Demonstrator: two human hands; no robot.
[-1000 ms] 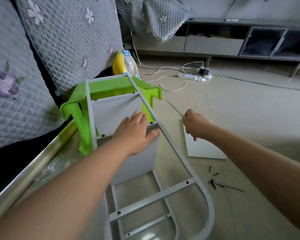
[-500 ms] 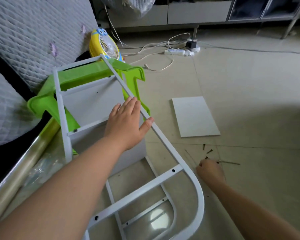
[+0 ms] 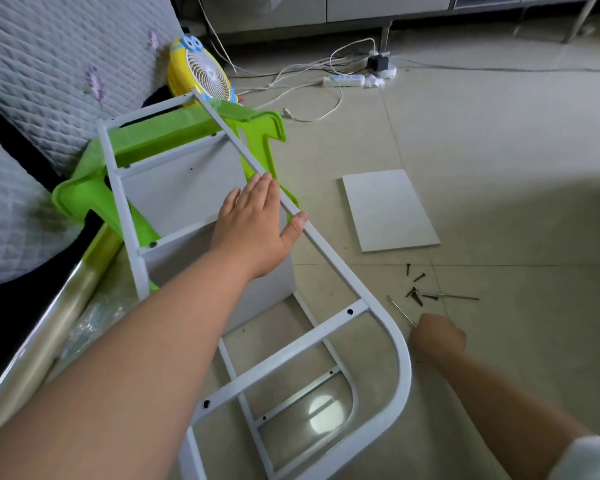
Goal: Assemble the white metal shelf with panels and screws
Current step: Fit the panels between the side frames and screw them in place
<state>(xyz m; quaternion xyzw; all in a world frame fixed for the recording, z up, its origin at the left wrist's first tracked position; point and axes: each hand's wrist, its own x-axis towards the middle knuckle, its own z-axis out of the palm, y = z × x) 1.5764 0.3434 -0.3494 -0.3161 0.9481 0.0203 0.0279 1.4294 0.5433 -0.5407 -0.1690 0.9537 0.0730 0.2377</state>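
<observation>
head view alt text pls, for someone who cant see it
A person's left hand rests flat on a half-built white metal shelf frame lying on a tiled floor, propped against a green plastic stool. The right hand, holding a thin screwdriver, reaches toward loose dark screws near a spare white panel.

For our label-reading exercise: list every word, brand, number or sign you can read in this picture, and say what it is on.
None can be read: the white metal shelf frame, loose white panel, yellow fan and power strip show no legible text.
</observation>
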